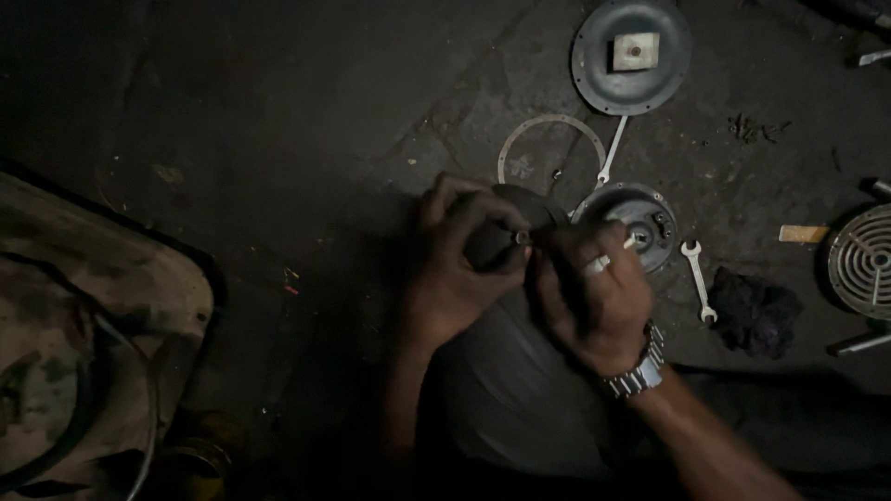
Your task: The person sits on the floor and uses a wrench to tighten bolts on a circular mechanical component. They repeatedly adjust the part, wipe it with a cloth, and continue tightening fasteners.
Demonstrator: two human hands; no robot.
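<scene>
My left hand (pixel 455 264) grips a dark, rounded metal part (pixel 522 206) and steadies it over the grimy floor. My right hand (pixel 594 297), with a ring and a metal wristwatch, pinches a small fitting (pixel 522 237) at the part's centre, fingertips meeting those of the left hand. Just behind my right hand lies a round metal housing (pixel 640 215) with holes around its rim, partly hidden by my fingers. What lies under my palms is too dark to make out.
A large dark disc (pixel 603 74) with a square block on it lies at the back. A thin ring gasket (pixel 548 125) and two wrenches (pixel 698 278) lie near. A dark rag (pixel 756 311) and a slotted round grille (pixel 863 260) are at right. A dirty mat (pixel 83 306) is at left.
</scene>
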